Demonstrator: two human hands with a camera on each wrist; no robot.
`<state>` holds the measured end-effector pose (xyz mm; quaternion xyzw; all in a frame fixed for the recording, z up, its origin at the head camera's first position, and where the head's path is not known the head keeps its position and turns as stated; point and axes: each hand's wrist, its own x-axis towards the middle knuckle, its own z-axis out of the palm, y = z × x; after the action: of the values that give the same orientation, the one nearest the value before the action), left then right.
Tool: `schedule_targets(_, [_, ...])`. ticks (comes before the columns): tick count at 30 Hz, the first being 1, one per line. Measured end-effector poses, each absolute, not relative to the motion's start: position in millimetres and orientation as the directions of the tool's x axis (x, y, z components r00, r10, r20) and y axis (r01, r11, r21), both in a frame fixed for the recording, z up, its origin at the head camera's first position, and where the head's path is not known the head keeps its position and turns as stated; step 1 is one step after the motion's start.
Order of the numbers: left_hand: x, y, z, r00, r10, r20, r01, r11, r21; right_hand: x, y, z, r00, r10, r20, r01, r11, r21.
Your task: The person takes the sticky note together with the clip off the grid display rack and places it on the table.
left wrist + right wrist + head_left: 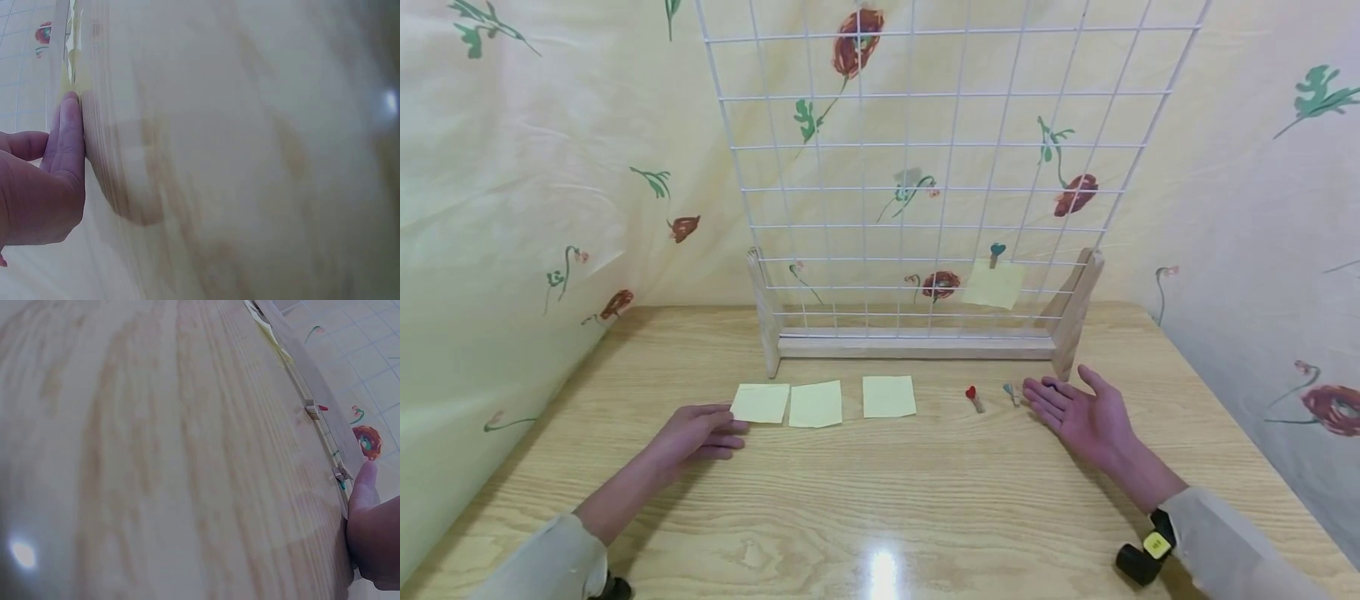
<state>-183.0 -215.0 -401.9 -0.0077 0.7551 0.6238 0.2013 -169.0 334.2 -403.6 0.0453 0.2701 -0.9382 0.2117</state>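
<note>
My left hand [700, 433] lies at the left edge of a pale yellow sticky note [762, 403], its fingers fairly straight and the index fingertip by the paper. Whether it touches the note I cannot tell. Two similar notes lie to the right, a second note [816, 404] close beside the first and a third note [889, 397] a little apart. My right hand [1086, 417] rests palm partly up on the table, fingers loosely extended, holding nothing. Just left of its fingertips is a small clothespin with a blue heart [1011, 393]; farther left lies a clothespin with a red heart [974, 398].
A white wire grid [925, 192] stands behind the notes on a wooden base [917, 347]. A teal-heart clothespin [996, 253] holds another yellow note [995, 285] on its lower right. Flowered cloth [535, 217] surrounds the wooden table [820, 517] at the back and sides.
</note>
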Motion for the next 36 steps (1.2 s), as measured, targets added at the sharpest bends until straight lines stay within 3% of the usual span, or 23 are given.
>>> schedule_targets(36, [-179.8, -215.1, -394.0, -0.921, 0.241, -0.307, -0.241, 0.268, 0.933, -169.7, 332.6, -402.7, -0.912, -0.338, -0.231, 0.409, -0.751, -0.519])
